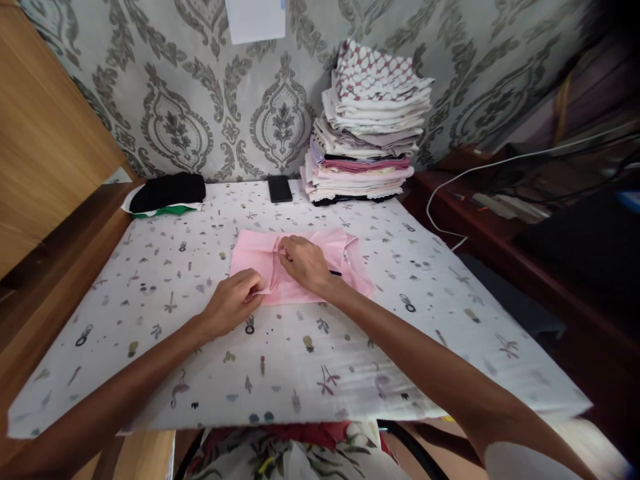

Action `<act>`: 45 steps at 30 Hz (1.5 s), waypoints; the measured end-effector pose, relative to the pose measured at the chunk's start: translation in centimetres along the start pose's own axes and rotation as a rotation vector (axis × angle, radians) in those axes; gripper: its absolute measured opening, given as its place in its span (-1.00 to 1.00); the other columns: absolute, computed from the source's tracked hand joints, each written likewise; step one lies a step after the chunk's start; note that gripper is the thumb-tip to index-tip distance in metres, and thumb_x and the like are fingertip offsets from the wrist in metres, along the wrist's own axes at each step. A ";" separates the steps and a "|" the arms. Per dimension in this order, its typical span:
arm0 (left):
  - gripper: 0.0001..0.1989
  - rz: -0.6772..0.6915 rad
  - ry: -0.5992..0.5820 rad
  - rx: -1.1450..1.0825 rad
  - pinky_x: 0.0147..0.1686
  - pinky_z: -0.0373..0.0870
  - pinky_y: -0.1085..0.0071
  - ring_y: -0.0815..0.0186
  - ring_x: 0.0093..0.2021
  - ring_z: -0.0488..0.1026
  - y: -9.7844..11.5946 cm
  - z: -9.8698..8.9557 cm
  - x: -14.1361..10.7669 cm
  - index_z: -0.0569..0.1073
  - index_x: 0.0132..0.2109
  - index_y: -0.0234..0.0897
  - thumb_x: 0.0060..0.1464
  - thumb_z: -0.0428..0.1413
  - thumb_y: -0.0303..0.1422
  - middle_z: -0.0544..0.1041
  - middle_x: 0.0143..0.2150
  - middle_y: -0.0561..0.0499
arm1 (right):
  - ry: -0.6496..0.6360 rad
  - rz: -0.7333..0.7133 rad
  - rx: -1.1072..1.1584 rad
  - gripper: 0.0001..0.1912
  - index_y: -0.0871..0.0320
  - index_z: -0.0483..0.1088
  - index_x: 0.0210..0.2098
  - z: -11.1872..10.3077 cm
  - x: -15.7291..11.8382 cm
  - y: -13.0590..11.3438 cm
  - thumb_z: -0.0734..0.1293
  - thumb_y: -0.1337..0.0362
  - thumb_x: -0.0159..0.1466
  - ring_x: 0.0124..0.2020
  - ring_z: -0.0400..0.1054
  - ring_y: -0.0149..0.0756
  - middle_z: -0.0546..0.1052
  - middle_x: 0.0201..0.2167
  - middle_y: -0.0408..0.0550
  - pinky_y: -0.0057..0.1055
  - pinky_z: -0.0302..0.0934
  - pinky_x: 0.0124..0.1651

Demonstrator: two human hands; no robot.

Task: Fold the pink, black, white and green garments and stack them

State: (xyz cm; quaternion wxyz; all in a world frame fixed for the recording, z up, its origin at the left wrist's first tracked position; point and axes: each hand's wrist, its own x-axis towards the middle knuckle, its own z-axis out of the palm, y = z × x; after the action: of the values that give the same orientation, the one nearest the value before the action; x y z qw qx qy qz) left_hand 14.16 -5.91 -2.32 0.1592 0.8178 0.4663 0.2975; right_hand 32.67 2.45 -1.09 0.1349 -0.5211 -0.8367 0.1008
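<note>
A pink garment lies partly folded in the middle of the cloth-covered table. Its left part is doubled over, with the folded edge running between my hands. My left hand pinches the near end of that edge, fingers curled closed. Farther up, my right hand grips the same edge with its fingertips pressed together. A small dark mark shows on the garment just right of my right wrist. What the right palm covers is hidden.
A tall stack of folded clothes stands at the back right. Beside it lies a black phone. Folded black, white and green garments sit at the back left. A white cable hangs beyond the right edge; a wooden cabinet borders the left.
</note>
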 end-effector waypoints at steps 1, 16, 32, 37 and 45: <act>-0.84 0.004 0.008 0.003 -0.42 0.12 0.49 0.43 -0.44 0.19 0.0 0.1 -0.1 0.18 -0.38 -0.22 0.11 -0.02 -0.52 0.27 -0.43 0.15 | -0.045 0.010 0.019 -0.76 0.18 0.51 -0.22 -0.2 -0.5 -0.1 0.20 0.32 0.34 -0.25 0.40 -0.22 0.57 -0.27 0.03 -0.40 0.09 -0.29; -0.78 0.266 -0.048 0.243 -0.36 0.22 0.43 0.34 -0.36 0.32 -0.2 1.2 -0.9 0.27 -0.35 -0.24 0.30 -0.12 -0.45 0.40 -0.40 0.04 | -0.125 0.071 0.094 -0.81 0.16 0.53 -0.31 0.6 -0.6 -1.3 0.25 0.38 0.27 -0.27 0.44 -0.24 0.60 -0.32 -0.01 -0.43 0.08 -0.33; -0.87 -0.135 0.023 0.039 -0.27 0.27 0.38 0.28 -0.27 0.41 -3.3 -0.1 6.4 0.40 -0.24 -0.21 0.16 -0.03 -0.45 0.49 -0.29 0.05 | -0.142 0.272 0.237 -0.74 0.19 0.53 -0.20 0.7 6.4 1.6 0.24 0.21 0.32 -0.19 0.45 -0.26 0.61 -0.25 0.02 -0.47 0.21 -0.23; -0.91 -0.103 -0.066 0.078 -0.31 0.28 0.38 0.29 -0.30 0.39 -2.7 0.7 6.1 0.40 -0.23 -0.20 0.19 0.00 -0.37 0.49 -0.29 0.06 | -0.190 0.295 0.259 -0.89 0.18 0.56 -0.38 1.2 8.0 1.5 0.35 0.37 0.17 -0.34 0.45 -0.34 0.61 -0.38 -0.05 -0.52 0.18 -0.36; -0.88 0.251 -0.127 0.296 -0.21 0.32 0.30 0.22 -0.22 0.36 -1.1 2.1 1.9 0.37 -0.23 -0.25 0.28 0.03 -0.32 0.46 -0.25 -0.03 | -0.175 0.333 0.284 -0.82 0.18 0.57 -0.38 1.5 9.7 2.1 0.32 0.46 0.13 -0.29 0.48 -0.31 0.62 -0.34 -0.01 -0.52 0.22 -0.32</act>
State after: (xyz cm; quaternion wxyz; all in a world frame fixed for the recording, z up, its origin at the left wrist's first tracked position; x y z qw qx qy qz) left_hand 15.55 -3.64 -3.90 0.0280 0.9010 0.3885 0.1911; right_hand 29.84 11.98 -1.99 0.1152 -0.6168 -0.7252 0.2834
